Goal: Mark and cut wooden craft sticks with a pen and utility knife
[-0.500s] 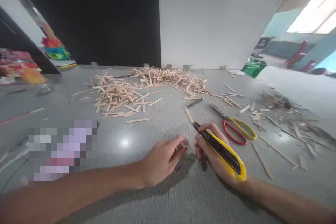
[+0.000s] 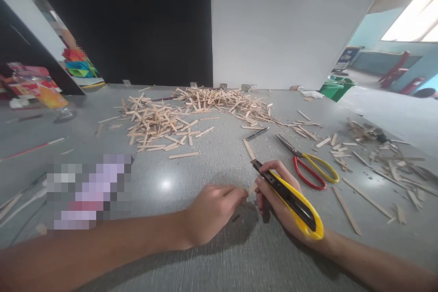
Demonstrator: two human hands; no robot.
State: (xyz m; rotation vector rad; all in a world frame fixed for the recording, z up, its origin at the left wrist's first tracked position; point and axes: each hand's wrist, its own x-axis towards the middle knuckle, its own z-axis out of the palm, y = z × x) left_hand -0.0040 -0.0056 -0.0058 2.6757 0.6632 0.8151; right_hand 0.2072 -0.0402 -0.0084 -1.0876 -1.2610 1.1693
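A yellow utility knife (image 2: 288, 197) slants above the table (image 2: 212, 269), the fingers of our right hand (image 2: 278, 207) clamped around it; those of our left hand (image 2: 214, 212) bunch beside a sliver of wood (image 2: 252, 188), whether gripping we cannot tell. Scraps (image 2: 393, 171) at right suggest some cutting is done; the heap of sticks (image 2: 155, 124) behind seems unworked

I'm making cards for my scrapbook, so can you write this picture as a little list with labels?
Right hand: holds yellow-and-black cutter
Left hand: fingertips near a small wood piece; grip unclear
By cutter's tip: narrow wooden stick
Right of cutter: scissors, one red handle, one yellow
Toward the back: piled wooden sticks
Surface: grey table
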